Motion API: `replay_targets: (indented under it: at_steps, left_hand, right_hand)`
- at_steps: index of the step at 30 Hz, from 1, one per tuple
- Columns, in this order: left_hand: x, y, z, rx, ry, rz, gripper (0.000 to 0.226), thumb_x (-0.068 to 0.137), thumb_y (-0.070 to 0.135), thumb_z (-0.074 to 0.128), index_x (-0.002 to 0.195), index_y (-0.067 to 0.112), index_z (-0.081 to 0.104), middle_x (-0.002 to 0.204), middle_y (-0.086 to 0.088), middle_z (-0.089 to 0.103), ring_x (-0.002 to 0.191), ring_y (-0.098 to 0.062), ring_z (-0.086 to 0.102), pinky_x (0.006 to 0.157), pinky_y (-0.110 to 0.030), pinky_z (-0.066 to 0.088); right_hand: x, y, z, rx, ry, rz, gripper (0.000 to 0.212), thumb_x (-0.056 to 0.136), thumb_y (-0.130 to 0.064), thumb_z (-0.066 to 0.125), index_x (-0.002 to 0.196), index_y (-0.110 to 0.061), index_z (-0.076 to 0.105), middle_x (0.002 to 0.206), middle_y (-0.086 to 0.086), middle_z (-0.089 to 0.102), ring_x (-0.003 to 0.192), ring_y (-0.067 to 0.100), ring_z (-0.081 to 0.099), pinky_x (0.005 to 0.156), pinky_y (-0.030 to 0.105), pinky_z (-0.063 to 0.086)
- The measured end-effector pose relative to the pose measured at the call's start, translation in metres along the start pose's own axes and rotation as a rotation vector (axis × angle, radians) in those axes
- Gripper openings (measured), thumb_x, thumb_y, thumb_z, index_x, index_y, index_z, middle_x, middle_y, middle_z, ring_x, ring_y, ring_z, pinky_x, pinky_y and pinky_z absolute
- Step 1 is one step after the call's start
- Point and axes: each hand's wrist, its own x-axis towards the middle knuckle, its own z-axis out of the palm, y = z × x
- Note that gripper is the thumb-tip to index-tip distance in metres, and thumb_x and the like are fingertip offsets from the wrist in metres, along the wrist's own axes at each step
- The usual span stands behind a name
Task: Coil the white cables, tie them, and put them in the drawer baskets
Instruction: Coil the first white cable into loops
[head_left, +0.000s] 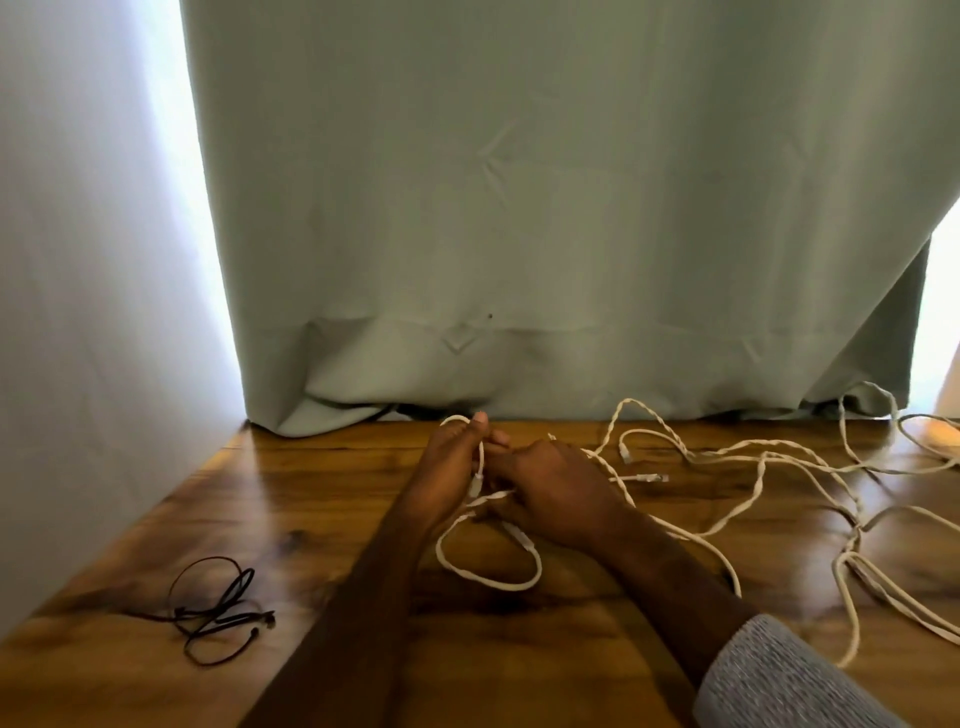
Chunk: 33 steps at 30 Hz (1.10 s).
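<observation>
Several white cables (763, 467) lie tangled across the right half of the wooden table (311, 493). My left hand (447, 467) grips a white cable near its end, with a short loop showing above the thumb. My right hand (556, 493) is curled round the same cable just to the right, fingers hidden under the palm. A loop of that cable (488, 571) hangs down between my wrists onto the table. No drawer baskets are in view.
A small bundle of thin black ties (218, 613) lies at the front left of the table. A grey-green curtain (519, 208) hangs along the table's back edge, and a white wall (78, 312) bounds the left side.
</observation>
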Motion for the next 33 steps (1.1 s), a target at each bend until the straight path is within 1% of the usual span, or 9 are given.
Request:
replay_targets:
  at_steps: [4, 7, 13, 16, 18, 21, 25, 29, 33]
  left_hand:
    - [-0.011, 0.002, -0.003, 0.266, -0.142, 0.031, 0.052, 0.107, 0.035, 0.040, 0.075, -0.001, 0.062, 0.060, -0.022, 0.057, 0.045, -0.025, 0.054, 0.050, -0.028, 0.045]
    - [-0.017, 0.004, -0.001, 0.417, -0.209, -0.018, 0.054, 0.105, 0.047, 0.036, 0.078, 0.008, 0.060, 0.057, -0.011, 0.049, 0.044, -0.016, 0.041, 0.048, -0.027, 0.032]
    - [-0.015, 0.009, -0.007, 0.141, -0.458, -0.347, 0.072, 0.087, 0.077, 0.034, 0.064, 0.013, 0.055, 0.047, 0.002, 0.022, 0.037, -0.009, 0.020, 0.047, -0.027, 0.009]
    - [-0.016, 0.010, -0.010, 0.012, -0.546, -0.363, 0.060, 0.084, 0.069, 0.052, 0.061, 0.013, 0.053, 0.042, 0.006, 0.020, 0.032, -0.005, 0.019, 0.043, -0.021, 0.010]
    - [-0.016, 0.009, -0.011, -0.045, -0.596, -0.267, 0.044, 0.086, 0.050, 0.063, 0.065, 0.013, 0.053, 0.044, 0.006, 0.023, 0.033, -0.004, 0.022, 0.040, -0.018, 0.016]
    - [-0.017, 0.008, -0.009, -0.065, -0.552, -0.161, 0.032, 0.094, 0.033, 0.063, 0.071, 0.012, 0.055, 0.048, 0.005, 0.029, 0.037, -0.004, 0.027, 0.042, -0.022, 0.023]
    - [-0.018, 0.008, -0.006, -0.080, -0.485, -0.133, 0.027, 0.093, 0.031, 0.058, 0.073, 0.014, 0.055, 0.052, 0.004, 0.027, 0.041, -0.006, 0.024, 0.045, -0.024, 0.023]
    - [-0.015, 0.007, -0.006, -0.313, -0.461, -0.218, 0.036, 0.095, 0.034, 0.049, 0.065, 0.015, 0.053, 0.048, 0.006, 0.024, 0.037, -0.005, 0.021, 0.042, -0.023, 0.015]
    - [-0.016, 0.002, -0.001, -0.496, -0.406, -0.228, 0.038, 0.096, 0.036, 0.044, 0.066, 0.014, 0.049, 0.046, 0.006, 0.028, 0.035, -0.006, 0.025, 0.042, -0.024, 0.014]
  right_hand:
    - [-0.008, 0.021, 0.002, 0.260, 0.127, 0.057, 0.017, 0.089, -0.041, 0.071, 0.087, -0.026, 0.062, 0.080, -0.007, 0.067, 0.070, 0.010, 0.058, 0.060, 0.030, 0.043]
    - [-0.012, 0.032, 0.004, 0.492, 0.204, 0.119, 0.015, 0.087, -0.034, 0.076, 0.094, -0.026, 0.064, 0.084, -0.012, 0.065, 0.076, 0.006, 0.060, 0.065, 0.026, 0.049]
    - [-0.009, 0.030, 0.002, 0.683, 0.222, 0.120, 0.023, 0.091, -0.027, 0.074, 0.111, -0.019, 0.069, 0.103, -0.009, 0.070, 0.087, 0.003, 0.064, 0.071, 0.012, 0.045]
    - [-0.008, 0.032, 0.002, 0.839, 0.141, 0.125, 0.008, 0.096, -0.020, 0.067, 0.099, -0.017, 0.073, 0.089, -0.004, 0.076, 0.088, 0.010, 0.071, 0.080, 0.021, 0.052]
    - [-0.007, 0.034, 0.003, 0.860, 0.142, 0.152, 0.007, 0.097, -0.018, 0.065, 0.094, -0.022, 0.070, 0.087, -0.006, 0.074, 0.085, 0.010, 0.071, 0.078, 0.025, 0.053]
    - [-0.006, 0.038, 0.003, 0.843, 0.189, 0.196, 0.015, 0.098, -0.015, 0.062, 0.090, -0.026, 0.068, 0.083, -0.009, 0.070, 0.080, 0.008, 0.066, 0.072, 0.024, 0.052]
    - [-0.008, 0.043, 0.000, 0.887, 0.168, 0.219, 0.014, 0.099, -0.018, 0.061, 0.093, -0.024, 0.072, 0.084, -0.005, 0.073, 0.079, 0.010, 0.068, 0.071, 0.024, 0.052]
    - [-0.008, 0.040, -0.005, 1.010, 0.140, 0.304, 0.019, 0.102, -0.014, 0.056, 0.108, -0.012, 0.073, 0.077, -0.004, 0.070, 0.067, 0.000, 0.061, 0.061, 0.015, 0.046]
    - [-0.010, 0.038, -0.004, 0.909, 0.088, 0.279, 0.017, 0.104, -0.020, 0.052, 0.106, -0.018, 0.069, 0.072, 0.000, 0.067, 0.062, 0.003, 0.059, 0.057, 0.017, 0.044]
